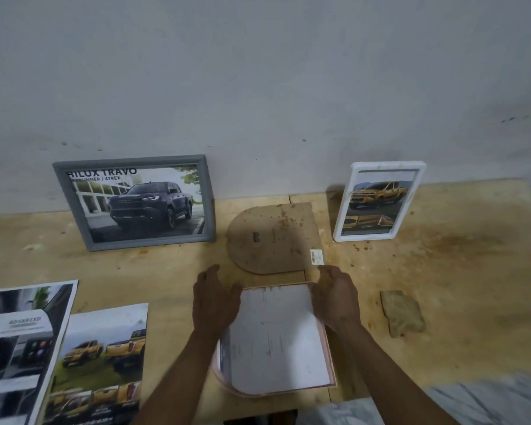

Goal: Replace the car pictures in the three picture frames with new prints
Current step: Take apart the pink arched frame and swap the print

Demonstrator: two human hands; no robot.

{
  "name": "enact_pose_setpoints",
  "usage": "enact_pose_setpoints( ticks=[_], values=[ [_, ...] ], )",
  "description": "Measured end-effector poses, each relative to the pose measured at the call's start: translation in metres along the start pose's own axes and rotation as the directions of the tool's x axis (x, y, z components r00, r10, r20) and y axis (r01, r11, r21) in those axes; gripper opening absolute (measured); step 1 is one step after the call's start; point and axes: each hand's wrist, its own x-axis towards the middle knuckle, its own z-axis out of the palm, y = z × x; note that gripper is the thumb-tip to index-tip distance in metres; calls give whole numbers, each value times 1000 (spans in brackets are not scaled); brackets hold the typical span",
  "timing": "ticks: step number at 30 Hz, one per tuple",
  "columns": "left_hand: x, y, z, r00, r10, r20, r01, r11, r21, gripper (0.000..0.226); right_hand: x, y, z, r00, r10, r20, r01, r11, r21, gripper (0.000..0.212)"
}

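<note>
The grey frame (pixel 134 202) leans against the wall at the back left of the wooden counter (pixel 442 271); its print reads "HILUX TRAVO" with a smaller line beneath ending "RUNNER / 4TREX", over a dark pickup. The white frame (pixel 379 201) stands upright at the back right with a yellow pickup print inside. Between them lies an arched brown backing board (pixel 273 237), flat on the counter, with a small barcode sticker (pixel 317 257) at its near right corner.

Just in front of the board lies a pink arched frame (pixel 327 348), face down, with a white sheet (pixel 276 335) laid in it; faint marks on the sheet are too blurred to read. The left hand (pixel 216 302) rests on the sheet's left edge, fingers spread and relaxed, the grip open. The right hand (pixel 334 297) lies at the far right corner, fingers bent over the edge; whether it pinches the sheet I cannot tell.

At the near left two loose prints overlap: one (pixel 19 342) reading "ADVANCED", one (pixel 105 363) showing yellow pickups. A worn cloth (pixel 403 312) lies to the right, with bare counter beyond it.
</note>
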Motion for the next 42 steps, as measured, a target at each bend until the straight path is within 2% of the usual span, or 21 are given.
enact_pose_setpoints(
  ticks=[2,5,10,12,15,18,21,23,25,28,33,36,42],
  values=[
    [25,12,4,1000,5,15,-4,1000,-26,61,22,-4,-1,1000,19,-7,-19,999,27,41],
    [52,23,11,1000,2,16,-1,1000,-27,33,49,-8,-1,1000,23,-13,-23,1000,10,32],
    [74,44,15,993,-97,68,92,994,63,26,71,-10,4,997,58,60,-64,994,91,54],
    [77,49,19,990,-126,59,124,992,36,31,73,-14,3,995,66,70,-74,989,127,58],
    [82,55,20,979,-203,37,205,977,-55,45,79,-15,4,992,100,77,-111,981,159,57],
    [85,56,22,935,-351,48,349,892,-289,60,84,-16,2,988,128,81,-142,971,191,56],
    [79,61,17,907,-418,44,372,751,-546,26,87,-16,2,982,163,99,-181,957,225,57],
    [70,72,9,912,-399,97,354,642,-680,14,87,-18,1,979,171,113,-195,949,248,55],
    [58,84,-4,925,-344,163,337,541,-770,15,84,-22,-4,982,156,110,-181,941,285,55],
    [40,87,-24,935,-300,189,318,476,-820,16,75,-34,-16,986,135,96,-161,923,350,58],
    [5,63,-49,954,-232,192,286,497,-819,15,48,-49,-46,991,92,93,-120,922,369,57],
    [-26,45,-53,972,-145,185,234,545,-805,15,16,-47,-57,984,141,108,-174,886,429,71],
    [-78,4,-45,972,-84,221,228,581,-781,20,-62,-25,-49,992,120,-49,-85,886,455,81]
  ],
)
